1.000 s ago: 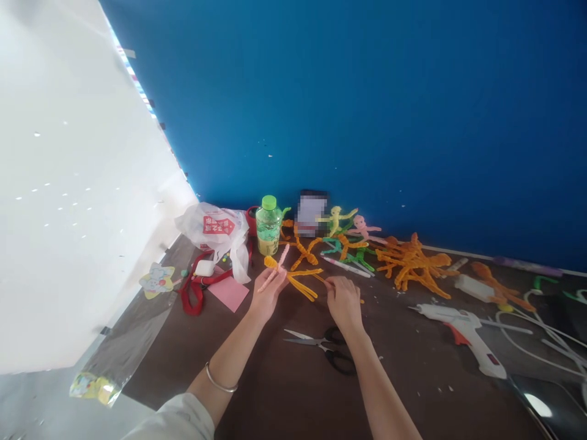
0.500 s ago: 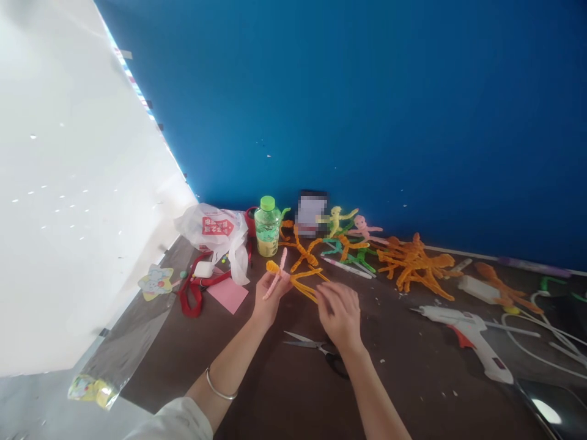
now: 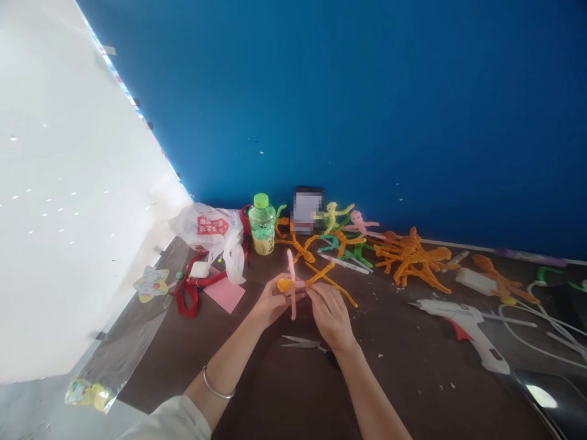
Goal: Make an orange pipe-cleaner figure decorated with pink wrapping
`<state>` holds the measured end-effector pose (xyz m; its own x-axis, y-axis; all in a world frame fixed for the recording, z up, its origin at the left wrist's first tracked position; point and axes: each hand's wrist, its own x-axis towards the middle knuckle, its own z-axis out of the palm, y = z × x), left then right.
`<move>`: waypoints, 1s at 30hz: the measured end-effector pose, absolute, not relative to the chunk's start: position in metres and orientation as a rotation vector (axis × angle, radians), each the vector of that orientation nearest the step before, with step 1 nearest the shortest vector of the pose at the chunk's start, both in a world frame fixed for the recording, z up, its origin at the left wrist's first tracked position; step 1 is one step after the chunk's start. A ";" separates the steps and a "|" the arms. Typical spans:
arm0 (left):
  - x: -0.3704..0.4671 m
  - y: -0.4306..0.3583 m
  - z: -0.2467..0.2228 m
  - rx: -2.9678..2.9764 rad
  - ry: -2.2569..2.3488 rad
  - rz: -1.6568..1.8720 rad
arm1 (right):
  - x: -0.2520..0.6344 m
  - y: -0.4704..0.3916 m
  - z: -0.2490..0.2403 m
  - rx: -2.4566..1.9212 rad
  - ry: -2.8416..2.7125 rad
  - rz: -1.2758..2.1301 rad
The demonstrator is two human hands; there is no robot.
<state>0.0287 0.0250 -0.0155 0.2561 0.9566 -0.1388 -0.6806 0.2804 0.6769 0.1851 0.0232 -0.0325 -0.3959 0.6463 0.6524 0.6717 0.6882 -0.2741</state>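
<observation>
Above the middle of the dark table, my left hand [image 3: 271, 304] is closed on a small pipe-cleaner figure [image 3: 292, 282] with an orange wound head and pink arms. Orange stems [image 3: 337, 285] run from the figure to the right, spread apart and crossing. The fingers of my right hand [image 3: 331, 313] are closed on the stems where they join the pink part. Just below the hands lie scissors [image 3: 300, 343] with open blades, their dark handles partly hidden by my right wrist.
A green-capped bottle [image 3: 262, 226], a plastic bag [image 3: 215, 229] and a pink paper [image 3: 227, 294] are behind and left. Finished figures and an orange pile [image 3: 413, 260] line the blue wall. A glue gun [image 3: 472, 330] with cables lies right.
My right hand has moved left to meet the figure by my left hand. The figure has turned, and its orange stems are now spread and crossed. The view has shifted slightly.
</observation>
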 end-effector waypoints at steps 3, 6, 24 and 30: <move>0.032 0.024 -0.017 0.566 0.699 1.210 | 0.185 0.023 -0.031 -0.997 -2.156 -0.054; 0.036 0.024 -0.022 0.611 0.870 1.257 | 0.184 0.024 -0.030 -1.019 -2.119 -0.025; 0.027 0.026 -0.019 0.864 1.132 1.148 | 0.184 0.032 -0.013 -1.237 -1.475 1.467; 0.026 0.025 -0.020 0.866 1.085 1.112 | 0.184 0.034 -0.017 -1.260 -1.338 1.472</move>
<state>0.0258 0.0252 -0.0198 0.0799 0.9700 -0.2298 -0.2534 0.2427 0.9364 0.1838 0.0344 -0.0167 -0.2177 0.9614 -0.1682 0.0761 -0.1551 -0.9850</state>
